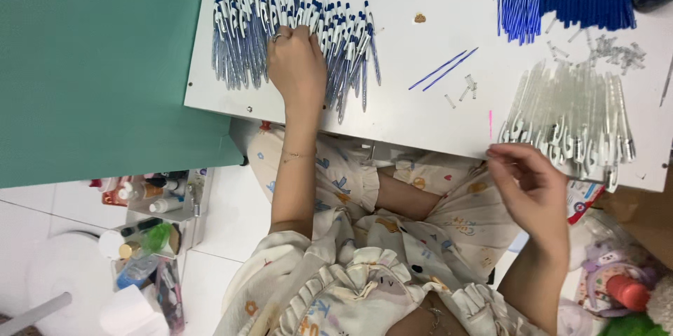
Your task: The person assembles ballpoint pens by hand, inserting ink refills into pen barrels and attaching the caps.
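Observation:
My left hand point(298, 66), with a ring on one finger, lies knuckles up on a wide pile of assembled white-and-blue pens point(238, 35) at the table's left; its fingertips are buried among the pens. My right hand point(534, 182) hovers at the near table edge with fingers loosely curled and apart, its fingertips at the clip ends of a heap of clear pen barrels point(575, 108). Nothing shows in its palm. Two loose blue refills point(445, 70) lie between the two piles.
On the white table point(420, 122) there is a bundle of blue refills point(520, 0), a row of dark blue parts point(596, 7) and small clear tips point(617, 52) at the far right. A green board point(91, 63) lies left. Bottles point(147, 238) stand on the floor.

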